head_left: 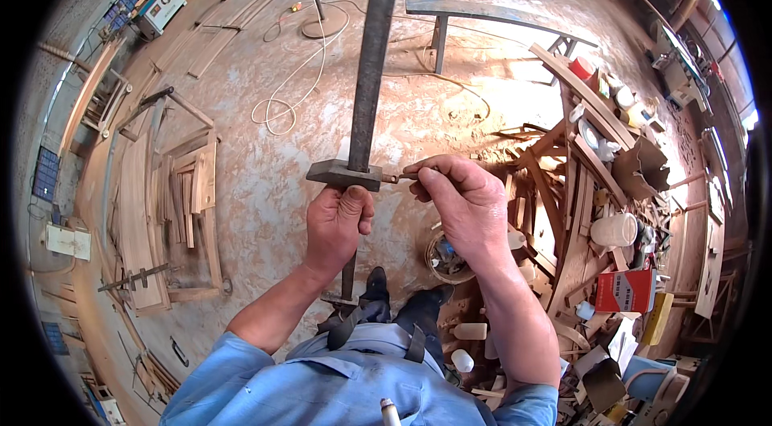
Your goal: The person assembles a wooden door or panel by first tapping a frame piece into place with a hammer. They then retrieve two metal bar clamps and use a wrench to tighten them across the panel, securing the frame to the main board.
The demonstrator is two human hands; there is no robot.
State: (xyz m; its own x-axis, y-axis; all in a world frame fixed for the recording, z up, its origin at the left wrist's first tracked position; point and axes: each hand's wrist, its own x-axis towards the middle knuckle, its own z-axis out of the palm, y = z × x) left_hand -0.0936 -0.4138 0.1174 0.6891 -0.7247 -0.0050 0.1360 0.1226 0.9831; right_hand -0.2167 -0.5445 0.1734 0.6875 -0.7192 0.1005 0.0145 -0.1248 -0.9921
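A long dark metal bar clamp runs from the top of the view down toward my feet. Its wedge-shaped sliding jaw sits across the bar in front of me. My left hand is closed around the clamp just below that jaw, thumb pressed up against it. At the jaw's right end is a short coppery piece. My right hand pinches a thin dark rod in line with this piece; whether the two are joined is too small to tell. The fingers hide the rod's other end.
Wooden frames lean at the left. A dark bench stands ahead. At the right are wood offcuts, a red-and-white box and jugs. A bucket stands beside my feet, and a pale cord lies on the floor.
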